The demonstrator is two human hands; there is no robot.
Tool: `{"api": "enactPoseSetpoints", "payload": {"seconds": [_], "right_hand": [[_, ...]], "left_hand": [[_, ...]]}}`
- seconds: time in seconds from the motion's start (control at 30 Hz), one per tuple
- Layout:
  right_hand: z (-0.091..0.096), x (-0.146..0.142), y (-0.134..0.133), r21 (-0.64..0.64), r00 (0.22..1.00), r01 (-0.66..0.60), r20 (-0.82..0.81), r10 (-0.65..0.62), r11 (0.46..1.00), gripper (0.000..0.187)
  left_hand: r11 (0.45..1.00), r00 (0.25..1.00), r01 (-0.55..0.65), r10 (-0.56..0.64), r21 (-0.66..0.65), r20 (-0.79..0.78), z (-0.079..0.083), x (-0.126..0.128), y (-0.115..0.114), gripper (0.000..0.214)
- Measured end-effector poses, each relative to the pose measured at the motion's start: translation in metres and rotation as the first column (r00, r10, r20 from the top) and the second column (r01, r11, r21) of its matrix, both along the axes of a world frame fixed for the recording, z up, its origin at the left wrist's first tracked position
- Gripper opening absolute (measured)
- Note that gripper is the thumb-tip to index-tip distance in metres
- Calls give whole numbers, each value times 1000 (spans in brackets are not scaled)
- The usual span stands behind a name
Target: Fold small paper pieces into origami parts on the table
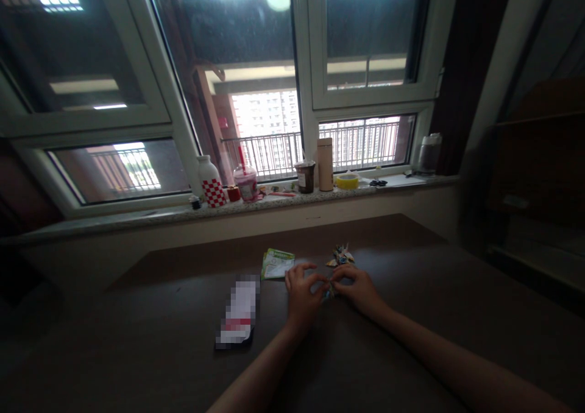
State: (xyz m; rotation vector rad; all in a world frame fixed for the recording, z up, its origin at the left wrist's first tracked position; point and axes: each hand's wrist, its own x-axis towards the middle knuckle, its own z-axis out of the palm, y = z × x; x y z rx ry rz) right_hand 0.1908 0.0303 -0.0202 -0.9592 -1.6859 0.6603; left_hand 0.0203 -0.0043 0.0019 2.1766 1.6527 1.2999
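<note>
My left hand and my right hand meet above the dark brown table. Thumb and fingertips of both are pinched together on a small blue and pale piece, mostly hidden by the fingers; its kind is too small to make out. Just beyond my right hand lies a spiky, many-coloured figure, which looks like folded paper. Green-edged printed cards rest beyond my left hand, close to its fingers. To the left lies a phone-shaped item, blurred out by large pixels.
Along the windowsill stand a red-checked white bottle, a pink drink cup, a dark cup, a beige flask, a yellow tape roll, black scissors and a clear jug.
</note>
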Motion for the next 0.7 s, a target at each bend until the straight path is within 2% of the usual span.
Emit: {"api": "enactPoseSetpoints", "payload": {"seconds": [0.4,0.7], "right_hand": [[-1,0,2,-30,999,-35,-22,34,999,9],[-4,2,4,-32,999,-49,-20,48,998,9]], "left_hand": [[1000,998,13,-14,-19,-54,0,-1,2,14],[999,997,41,-39,31,-68,-2,-4,3,17]]}}
